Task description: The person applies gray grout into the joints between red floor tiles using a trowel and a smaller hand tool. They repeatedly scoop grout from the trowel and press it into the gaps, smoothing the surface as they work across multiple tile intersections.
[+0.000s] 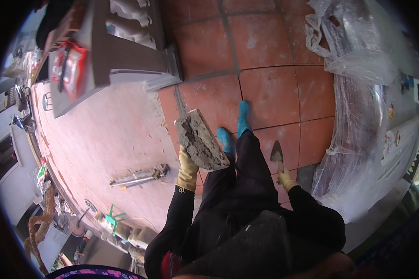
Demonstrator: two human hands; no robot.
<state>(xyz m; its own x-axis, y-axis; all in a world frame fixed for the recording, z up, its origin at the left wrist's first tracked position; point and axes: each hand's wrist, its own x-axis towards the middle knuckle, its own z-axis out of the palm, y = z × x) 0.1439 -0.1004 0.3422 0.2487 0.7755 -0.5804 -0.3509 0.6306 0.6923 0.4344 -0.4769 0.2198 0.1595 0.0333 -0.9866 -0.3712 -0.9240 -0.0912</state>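
Note:
My left hand [187, 169], in a pale yellow glove, grips the lower left part of a pale rectangular board [193, 120] that carries grey mortar [199, 142]. In my right hand [285, 178], gloved the same way, is a pointed trowel [276, 151], held low at my right side over the red floor tiles [274, 93]. My blue boots [244, 116] stand on those tiles, partly behind the board. Some joints are filled with grey grout [205, 76], while others show as dark lines.
Plastic-wrapped furniture [340, 121] lines the right. A grey step with balusters [139, 69] and a red-and-white bag [70, 69] stand upper left. On pale concrete [102, 135] lie metal pieces [139, 176]. A green stool [114, 216], motorbike [25, 123] and wooden branches [42, 221] sit along the left.

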